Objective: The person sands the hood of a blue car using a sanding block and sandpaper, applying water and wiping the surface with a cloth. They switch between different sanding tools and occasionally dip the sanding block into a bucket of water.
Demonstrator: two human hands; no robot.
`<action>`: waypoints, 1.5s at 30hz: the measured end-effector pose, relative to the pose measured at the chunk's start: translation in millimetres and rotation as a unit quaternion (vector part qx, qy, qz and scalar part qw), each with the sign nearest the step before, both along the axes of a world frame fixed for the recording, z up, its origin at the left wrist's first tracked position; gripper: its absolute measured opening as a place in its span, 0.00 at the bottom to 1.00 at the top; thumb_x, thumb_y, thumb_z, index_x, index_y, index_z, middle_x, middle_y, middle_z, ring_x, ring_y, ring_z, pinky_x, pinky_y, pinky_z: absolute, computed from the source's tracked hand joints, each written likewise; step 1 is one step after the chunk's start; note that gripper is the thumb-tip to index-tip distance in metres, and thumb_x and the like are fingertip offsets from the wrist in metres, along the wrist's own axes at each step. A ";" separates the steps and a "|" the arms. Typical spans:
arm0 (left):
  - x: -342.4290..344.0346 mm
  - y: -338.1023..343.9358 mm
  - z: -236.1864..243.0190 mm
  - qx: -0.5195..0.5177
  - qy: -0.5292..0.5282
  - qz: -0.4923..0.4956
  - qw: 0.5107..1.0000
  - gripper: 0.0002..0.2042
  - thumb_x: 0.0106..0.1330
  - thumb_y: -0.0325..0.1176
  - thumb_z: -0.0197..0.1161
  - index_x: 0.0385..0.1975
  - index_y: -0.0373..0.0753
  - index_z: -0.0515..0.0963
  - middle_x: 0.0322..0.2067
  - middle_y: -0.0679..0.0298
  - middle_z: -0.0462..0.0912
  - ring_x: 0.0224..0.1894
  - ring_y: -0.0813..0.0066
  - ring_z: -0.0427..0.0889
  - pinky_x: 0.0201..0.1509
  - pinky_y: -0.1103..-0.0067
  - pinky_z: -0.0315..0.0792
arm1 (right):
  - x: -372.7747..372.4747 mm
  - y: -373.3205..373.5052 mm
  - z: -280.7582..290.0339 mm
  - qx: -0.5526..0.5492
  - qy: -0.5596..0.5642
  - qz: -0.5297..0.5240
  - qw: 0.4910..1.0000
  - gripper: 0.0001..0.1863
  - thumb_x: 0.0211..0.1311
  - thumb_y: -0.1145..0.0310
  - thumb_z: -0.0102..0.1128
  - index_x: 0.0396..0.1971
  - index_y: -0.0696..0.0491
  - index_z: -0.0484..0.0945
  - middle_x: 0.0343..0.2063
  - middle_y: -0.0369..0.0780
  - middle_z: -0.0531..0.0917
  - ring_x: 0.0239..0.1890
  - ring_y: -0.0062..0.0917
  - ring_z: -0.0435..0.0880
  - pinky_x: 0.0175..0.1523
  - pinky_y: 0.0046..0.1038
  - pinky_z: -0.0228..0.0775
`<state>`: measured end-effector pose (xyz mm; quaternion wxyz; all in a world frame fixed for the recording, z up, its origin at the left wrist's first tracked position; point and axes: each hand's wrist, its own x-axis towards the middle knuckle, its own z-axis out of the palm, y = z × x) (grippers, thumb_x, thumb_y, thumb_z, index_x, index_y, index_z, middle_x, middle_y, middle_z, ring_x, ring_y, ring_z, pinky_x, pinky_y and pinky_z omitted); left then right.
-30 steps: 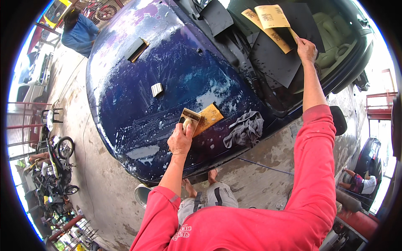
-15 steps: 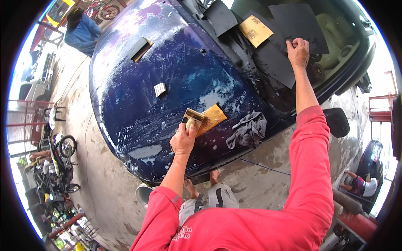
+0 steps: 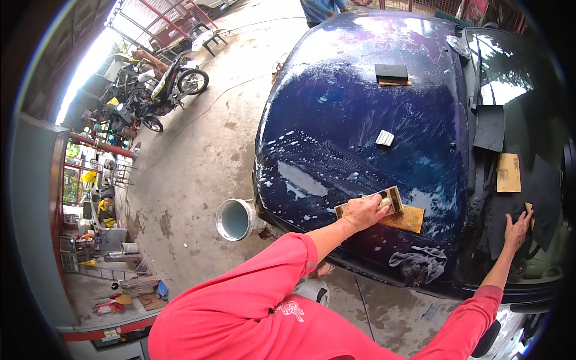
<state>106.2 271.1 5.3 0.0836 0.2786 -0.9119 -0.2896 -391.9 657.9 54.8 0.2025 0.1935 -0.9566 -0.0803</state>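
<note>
My left hand (image 3: 366, 213) is closed around a sanding block (image 3: 393, 199) with a pale handle, low over the wet, dark blue car hood (image 3: 360, 156). A yellowish sheet of sandpaper (image 3: 409, 219) lies beside the block on the hood. Over on the windshield, my right hand (image 3: 515, 233) is at dark sandpaper sheets (image 3: 495, 222), with the tan edge of a sandpaper piece (image 3: 529, 209) at its fingertips. Its fingers partly hide how they grip that piece. A tan sandpaper sheet (image 3: 508, 173) and a black sheet (image 3: 489, 128) lie farther up the glass.
A crumpled grey rag (image 3: 419, 264) lies near the hood's near edge. Farther off on the hood are a small white ridged block (image 3: 385, 138) and a dark block (image 3: 391, 73). A bucket of cloudy water (image 3: 233, 219) stands left of the car. Another person (image 3: 321, 11) is beyond it.
The view has swung left, bringing the bucket into full sight. My left hand still holds the sanding block near the yellowish sheet. A tan edge now shows at my right fingertips.
</note>
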 end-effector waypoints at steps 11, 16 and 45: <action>1.5 -0.2 -0.5 -0.002 -0.007 -0.008 1.000 0.20 0.79 0.53 0.57 0.41 0.39 0.77 0.39 0.54 0.90 0.42 0.53 0.92 0.43 0.59 0.84 | -17.7 23.3 -50.0 0.030 0.097 0.097 0.990 0.28 0.71 0.33 0.61 0.58 0.38 0.85 0.48 0.36 0.87 0.54 0.39 0.86 0.49 0.53 0.79; 1.0 0.7 3.2 0.000 -0.011 -0.005 1.000 0.20 0.79 0.53 0.57 0.42 0.40 0.77 0.41 0.54 0.90 0.43 0.53 0.92 0.44 0.59 0.85 | -8.0 17.2 -35.1 0.040 0.050 0.074 0.995 0.25 0.74 0.44 0.61 0.61 0.43 0.83 0.56 0.39 0.83 0.58 0.40 0.84 0.52 0.49 0.80; -9.9 -5.4 14.1 0.005 -0.120 -0.031 0.992 0.26 0.79 0.58 0.54 0.54 0.39 0.77 0.52 0.45 0.88 0.56 0.44 0.88 0.57 0.54 0.82 | 258.4 -56.1 182.8 -0.263 0.054 0.181 0.946 0.11 0.82 0.67 0.54 0.52 0.50 0.84 0.50 0.43 0.89 0.49 0.45 0.90 0.52 0.42 0.83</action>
